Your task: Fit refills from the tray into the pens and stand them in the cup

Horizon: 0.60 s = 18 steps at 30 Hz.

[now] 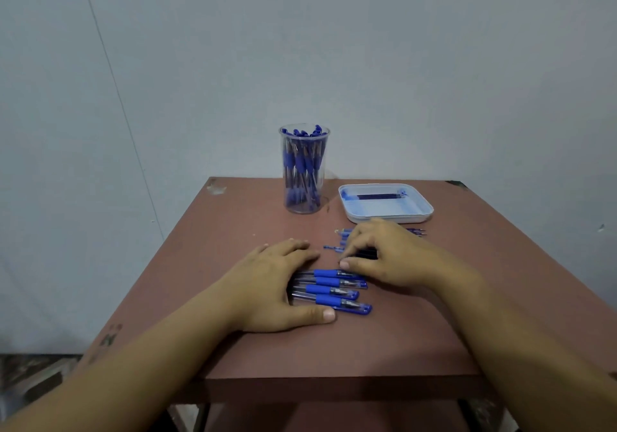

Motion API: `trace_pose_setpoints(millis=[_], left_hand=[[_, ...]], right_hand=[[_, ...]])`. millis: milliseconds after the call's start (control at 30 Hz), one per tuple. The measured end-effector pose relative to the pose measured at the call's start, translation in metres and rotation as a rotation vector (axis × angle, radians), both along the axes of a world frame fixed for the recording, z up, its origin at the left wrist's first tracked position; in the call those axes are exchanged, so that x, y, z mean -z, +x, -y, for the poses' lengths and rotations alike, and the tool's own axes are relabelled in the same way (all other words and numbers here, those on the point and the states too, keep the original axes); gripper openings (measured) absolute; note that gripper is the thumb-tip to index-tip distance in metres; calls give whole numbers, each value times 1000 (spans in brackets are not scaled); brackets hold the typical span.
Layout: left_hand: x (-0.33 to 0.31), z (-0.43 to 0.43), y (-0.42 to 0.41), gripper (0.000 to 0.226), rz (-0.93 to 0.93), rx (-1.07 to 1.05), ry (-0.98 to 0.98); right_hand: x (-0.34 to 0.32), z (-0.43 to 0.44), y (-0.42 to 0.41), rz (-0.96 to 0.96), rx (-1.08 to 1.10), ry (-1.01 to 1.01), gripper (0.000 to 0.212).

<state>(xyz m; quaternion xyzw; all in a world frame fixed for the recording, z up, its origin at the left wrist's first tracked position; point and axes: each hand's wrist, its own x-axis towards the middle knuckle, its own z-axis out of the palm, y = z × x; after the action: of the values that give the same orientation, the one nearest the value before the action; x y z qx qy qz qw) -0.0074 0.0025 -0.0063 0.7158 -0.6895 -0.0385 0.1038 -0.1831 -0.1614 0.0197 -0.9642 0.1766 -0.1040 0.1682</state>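
Several blue pens [337, 293] lie side by side in a row on the brown table [417, 314]. My left hand [278, 289] rests flat over their left ends, fingers straight and thumb along the nearest pen. My right hand [384, 258] hovers over the far end of the row with curled fingers touching small blue pen parts [335, 248]; what it holds is hidden. A clear cup [303, 169] packed with blue pens stands at the back. To its right, the white tray [385, 214] holds a few dark refills [379, 196].
More loose blue parts [415, 231] lie just in front of the tray. The table's front edge [334, 380] is close to me, and a grey wall [334, 47] rises right behind the table.
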Motion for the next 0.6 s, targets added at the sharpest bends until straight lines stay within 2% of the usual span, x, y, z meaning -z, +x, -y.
trace_pose_setpoints(millis=[233,400,500,600], left_hand=[[3,-1,0,105,-3,1,-28],[3,1,0,98,-23,2,-60],[-4,11,3,77,-20,-16,-137],[-17,26,11,40,-135,-35,-248]], right_hand=[[-2,-2,-3,-69,15,-59,16],[4,-5,1,39,58,6,9],[5,-8,4,197,74,90,7],[6,-8,7,337,92,153,4]])
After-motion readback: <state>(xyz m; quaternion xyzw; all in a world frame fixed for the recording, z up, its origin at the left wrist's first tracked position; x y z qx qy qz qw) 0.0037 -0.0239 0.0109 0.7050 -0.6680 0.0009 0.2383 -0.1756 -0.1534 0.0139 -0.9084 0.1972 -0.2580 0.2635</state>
